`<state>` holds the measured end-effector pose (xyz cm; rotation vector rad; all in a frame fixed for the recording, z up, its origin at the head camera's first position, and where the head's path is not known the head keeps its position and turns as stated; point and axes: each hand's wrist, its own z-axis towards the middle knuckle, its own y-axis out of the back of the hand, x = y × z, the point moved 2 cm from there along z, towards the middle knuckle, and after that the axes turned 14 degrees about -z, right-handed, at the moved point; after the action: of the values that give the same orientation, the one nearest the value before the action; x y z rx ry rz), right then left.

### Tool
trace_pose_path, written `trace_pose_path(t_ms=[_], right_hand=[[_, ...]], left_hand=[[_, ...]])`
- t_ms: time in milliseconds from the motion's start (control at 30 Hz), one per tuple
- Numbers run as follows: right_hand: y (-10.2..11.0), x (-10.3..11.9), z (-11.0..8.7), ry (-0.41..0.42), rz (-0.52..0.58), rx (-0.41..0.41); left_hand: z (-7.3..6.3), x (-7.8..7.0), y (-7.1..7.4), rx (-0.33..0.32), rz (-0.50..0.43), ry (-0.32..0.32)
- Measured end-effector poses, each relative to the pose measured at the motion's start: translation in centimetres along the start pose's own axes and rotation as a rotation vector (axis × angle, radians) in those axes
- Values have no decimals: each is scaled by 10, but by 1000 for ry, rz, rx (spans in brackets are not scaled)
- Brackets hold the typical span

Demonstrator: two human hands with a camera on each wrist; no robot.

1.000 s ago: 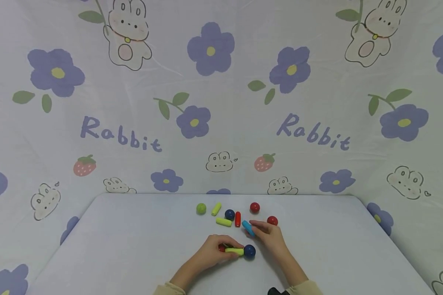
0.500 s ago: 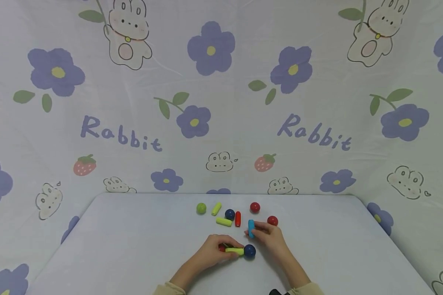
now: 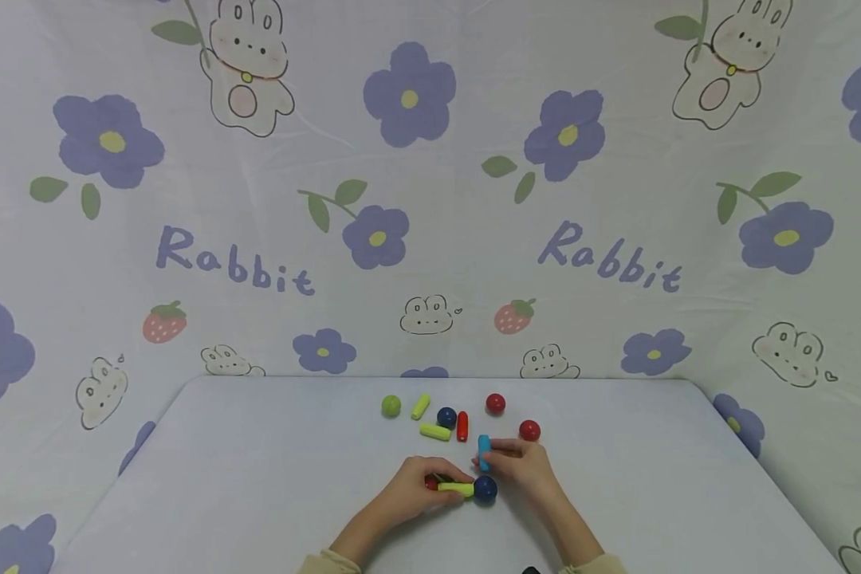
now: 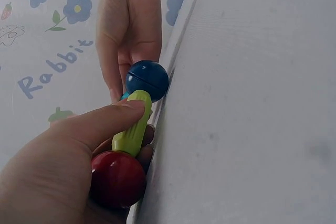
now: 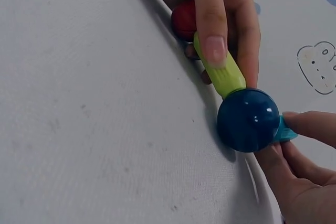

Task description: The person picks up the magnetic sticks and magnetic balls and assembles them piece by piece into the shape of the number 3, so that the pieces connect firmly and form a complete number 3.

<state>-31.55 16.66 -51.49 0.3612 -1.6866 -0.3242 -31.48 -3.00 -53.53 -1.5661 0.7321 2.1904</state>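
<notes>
My left hand point(image 3: 423, 484) pinches a yellow-green rod point(image 4: 132, 127) between thumb and fingers. One end of that rod meets a red ball point(image 4: 118, 179), the other a dark blue ball point(image 5: 248, 120), all three in a line. In the head view the red ball is mostly covered by my left fingers. Just beyond the blue ball, my right hand point(image 3: 522, 464) pinches a light blue rod point(image 3: 484, 452) that points away from me. Most of this rod is hidden behind the blue ball in the right wrist view, where its end appears right at the ball.
Behind the hands on the white table point(image 3: 258, 462) lie two yellow-green rods point(image 3: 434, 432), a red rod point(image 3: 462, 426), a green ball point(image 3: 391, 406) and another dark blue ball point(image 3: 446, 417). Two red balls point(image 3: 496, 404) sit further right. A patterned cloth point(image 3: 473, 199) hangs behind the table.
The light blue rod has turned from slanted to nearly straight away from me and come closer to the dark blue ball with my right hand. My left hand has stayed put.
</notes>
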Motion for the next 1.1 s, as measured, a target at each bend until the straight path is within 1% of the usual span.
trace_pose_path(t_ms=[100,200,433,667,900,1000,1100], right_hand=[[-1,0,-2,-17,-2,-8],[-3,-1,-2,-26,10,0],[-5,-4,-3,-32,7,-2],[-5,-7,-3,-19,31,-7],[-6,-10,-2,-14,-33,-5],[-6,-11,-2,-13,-55,7],[-6,-12,-1,6,-84,18]], left_hand=[[1,6,1,10,5,-2],[2,8,2,18,8,-12],[1,6,1,18,12,-30],[-1,4,0,0,28,-13],[2,1,-1,8,39,8],[5,3,-2,18,57,7],[6,5,-3,23,74,-3]])
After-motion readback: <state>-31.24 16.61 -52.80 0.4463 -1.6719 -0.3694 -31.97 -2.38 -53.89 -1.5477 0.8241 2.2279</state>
